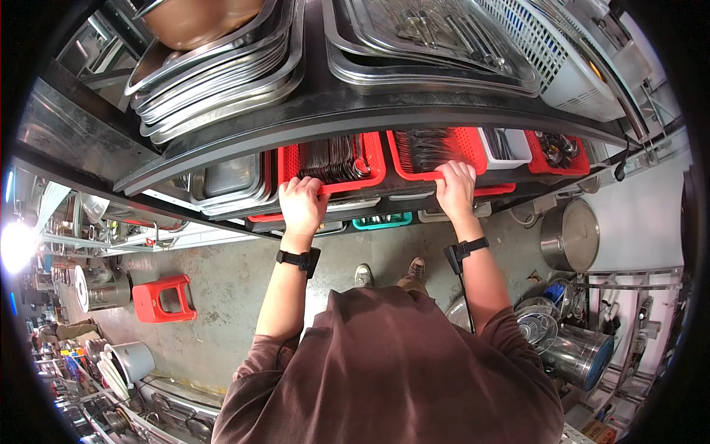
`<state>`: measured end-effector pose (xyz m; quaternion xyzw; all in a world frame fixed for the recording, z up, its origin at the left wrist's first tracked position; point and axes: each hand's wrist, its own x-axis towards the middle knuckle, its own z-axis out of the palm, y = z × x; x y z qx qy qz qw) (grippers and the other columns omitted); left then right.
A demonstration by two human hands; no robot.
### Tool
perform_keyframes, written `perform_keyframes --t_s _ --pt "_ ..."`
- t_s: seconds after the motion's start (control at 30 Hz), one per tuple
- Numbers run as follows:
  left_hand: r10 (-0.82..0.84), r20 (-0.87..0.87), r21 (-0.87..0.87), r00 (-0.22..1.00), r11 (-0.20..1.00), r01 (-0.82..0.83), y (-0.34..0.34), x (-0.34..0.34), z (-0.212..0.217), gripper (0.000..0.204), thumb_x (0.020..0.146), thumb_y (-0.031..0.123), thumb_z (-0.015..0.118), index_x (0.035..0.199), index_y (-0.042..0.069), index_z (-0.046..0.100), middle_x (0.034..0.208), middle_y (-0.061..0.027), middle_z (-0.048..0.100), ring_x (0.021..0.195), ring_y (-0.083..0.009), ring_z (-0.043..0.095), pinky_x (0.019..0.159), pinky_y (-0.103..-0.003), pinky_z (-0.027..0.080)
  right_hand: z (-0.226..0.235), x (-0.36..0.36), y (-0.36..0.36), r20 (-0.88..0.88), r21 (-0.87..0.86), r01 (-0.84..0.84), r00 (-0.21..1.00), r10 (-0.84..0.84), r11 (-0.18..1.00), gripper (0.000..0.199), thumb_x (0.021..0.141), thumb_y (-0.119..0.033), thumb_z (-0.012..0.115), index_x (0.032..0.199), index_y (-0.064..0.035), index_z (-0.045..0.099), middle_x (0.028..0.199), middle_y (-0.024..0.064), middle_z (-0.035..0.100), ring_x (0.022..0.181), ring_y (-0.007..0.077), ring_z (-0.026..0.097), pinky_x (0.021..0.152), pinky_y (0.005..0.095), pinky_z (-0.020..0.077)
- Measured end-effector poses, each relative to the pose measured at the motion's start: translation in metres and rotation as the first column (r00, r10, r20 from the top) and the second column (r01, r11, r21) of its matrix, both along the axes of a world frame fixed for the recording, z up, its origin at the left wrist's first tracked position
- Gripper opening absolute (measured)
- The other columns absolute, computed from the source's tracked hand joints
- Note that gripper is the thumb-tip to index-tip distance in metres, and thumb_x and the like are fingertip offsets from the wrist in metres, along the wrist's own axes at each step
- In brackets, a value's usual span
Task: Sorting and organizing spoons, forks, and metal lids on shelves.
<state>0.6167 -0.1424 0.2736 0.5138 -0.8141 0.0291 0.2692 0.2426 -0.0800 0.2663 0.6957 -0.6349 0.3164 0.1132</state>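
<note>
My left hand [302, 205] is closed over the front left corner of a red plastic basket [347, 186]. Rows of metal cutlery [334, 157] stand packed inside it. Beside it on the same shelf is a second red basket [418, 175], filled with thin metal cutlery [429, 148]; my right hand [456, 186] has its fingers curled over that basket's front rim. Both baskets lie under the upper shelf's edge, which hides their backs. To their right sit a white bin [510, 157] with a few utensils and another red basket [563, 169] with metal pieces.
Stacked metal trays [222, 89] and a tray of utensils [444, 78] fill the upper shelf [355, 111]. Below hangs a lower level with a teal basket [382, 221]. A red stool [164, 299] stands on the floor at left; a large pot [569, 235] is at right.
</note>
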Motion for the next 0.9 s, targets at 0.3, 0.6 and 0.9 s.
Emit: perform_keyframes --t_s 0.3,0.6,0.9 --pt "-0.002 0.002 -0.010 1.000 1.000 0.002 -0.0003 0.0003 -0.0012 0.022 0.075 0.022 0.089 0.089 0.013 0.075 0.090 -0.0041 0.073 0.093 -0.0297 0.068 0.089 -0.046 0.048 0.0001 0.0005 -0.0001 -0.005 -0.012 -0.001 1.000 0.001 1.000 0.019 0.081 -0.005 0.077 0.097 -0.0106 0.070 0.095 0.0086 0.066 0.098 0.0336 0.063 0.095 0.0482 0.0464" --pt "-0.012 -0.003 -0.020 1.000 1.000 0.012 0.0004 0.0000 0.0002 0.022 0.076 0.022 0.089 0.087 0.012 0.073 0.090 -0.0035 0.072 0.092 -0.0288 0.067 0.088 -0.046 0.047 -0.0015 -0.0006 -0.0003 -0.006 -0.010 0.002 1.000 -0.002 1.000 0.018 0.081 -0.006 0.077 0.096 -0.0111 0.069 0.094 0.0086 0.065 0.098 0.0337 0.063 0.095 0.0487 0.0465" --pt "-0.010 -0.003 -0.007 1.000 1.000 0.010 0.0001 0.0005 0.0005 0.025 0.073 0.022 0.090 0.091 0.012 0.075 0.089 -0.0049 0.073 0.093 -0.0302 0.068 0.089 -0.046 0.048 -0.0019 -0.0004 0.0001 0.003 -0.009 0.003 1.000 -0.003 1.000 0.018 0.081 -0.006 0.077 0.097 -0.0112 0.070 0.095 0.0083 0.065 0.099 0.0338 0.063 0.096 0.0490 0.0460"
